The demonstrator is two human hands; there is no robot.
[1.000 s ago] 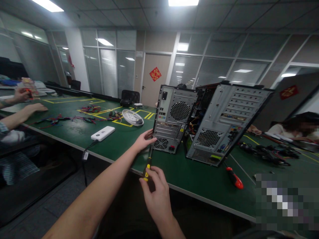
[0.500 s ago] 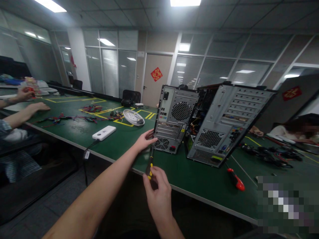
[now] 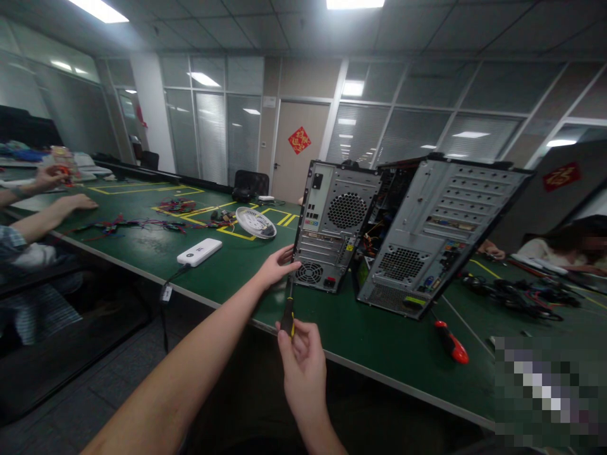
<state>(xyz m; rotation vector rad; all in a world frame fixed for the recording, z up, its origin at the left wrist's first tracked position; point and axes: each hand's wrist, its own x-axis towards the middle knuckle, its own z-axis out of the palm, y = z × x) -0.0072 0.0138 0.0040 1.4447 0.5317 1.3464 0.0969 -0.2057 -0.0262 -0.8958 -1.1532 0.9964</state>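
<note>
At the lower left corner of a grey computer case (image 3: 315, 253) is my left hand (image 3: 274, 266), its thumb over the rear panel and its fingers along the side. My right hand (image 3: 306, 360) pinches the black and yellow handle of a screwdriver (image 3: 287, 316) between thumb and fingers. The screwdriver stands nearly upright, shaft up, at that same corner below my left thumb; its tip is hidden. The case stands upright on the green table with its rear panel, fan grille and ports facing me.
Right of it leans a second, open computer case (image 3: 403, 237). Near it lie a red-handled screwdriver (image 3: 451, 342) and tangled black cables (image 3: 521, 294). To the left are a white power bank (image 3: 199, 252), a white round cover (image 3: 256, 222) and wires (image 3: 128, 225). Other people sit at both sides.
The fingers of my right hand have shifted on the screwdriver handle, and the handle has turned a little. My left hand stays at the case corner. The view has moved slightly.
</note>
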